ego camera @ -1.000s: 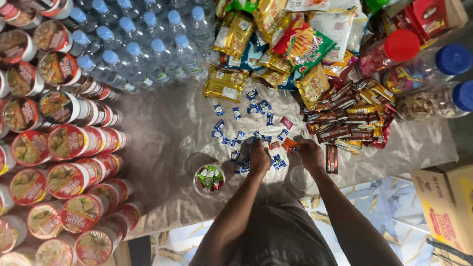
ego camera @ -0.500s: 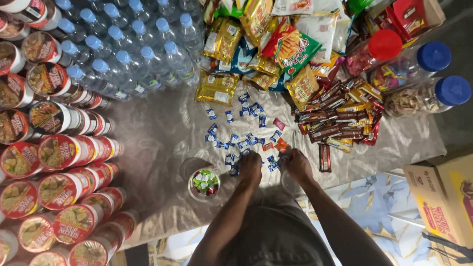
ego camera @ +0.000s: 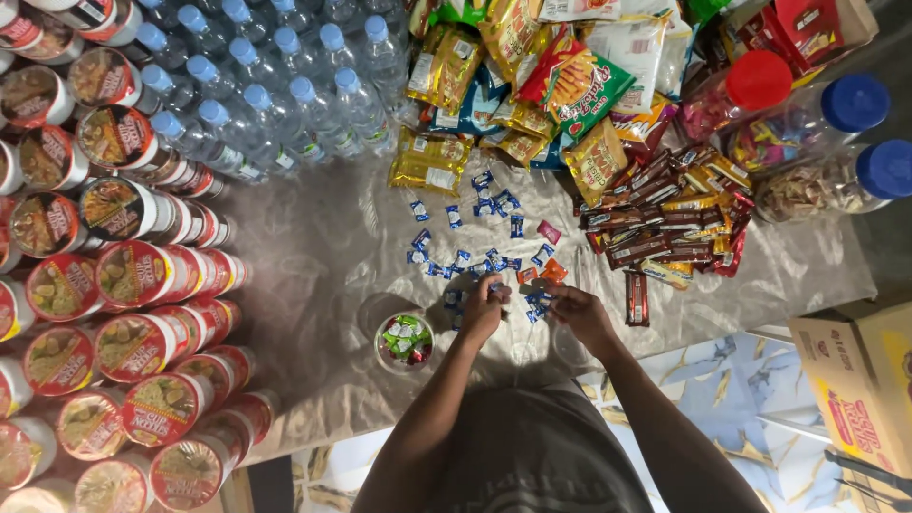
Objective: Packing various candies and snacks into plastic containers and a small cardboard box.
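At far left the stacked noodle cups (ego camera: 123, 275) stand apart from my work. Next comes the clear cup (ego camera: 405, 341), only partly filled with wrapped sweets. My left hand (ego camera: 483, 310) is pinched shut on a blue candy (ego camera: 496, 286); my right hand (ego camera: 581, 315) curls over others, grip unclear. I judge most remains: many blue candies (ego camera: 475, 218) lie loose on the sheet (ego camera: 313, 247).

Loose sweets (ego camera: 480, 242) lie mid-cloth (ego camera: 323, 256); noodle cups (ego camera: 123, 285) left, snack bars (ego camera: 674, 223) right, bottles (ego camera: 275, 85) behind
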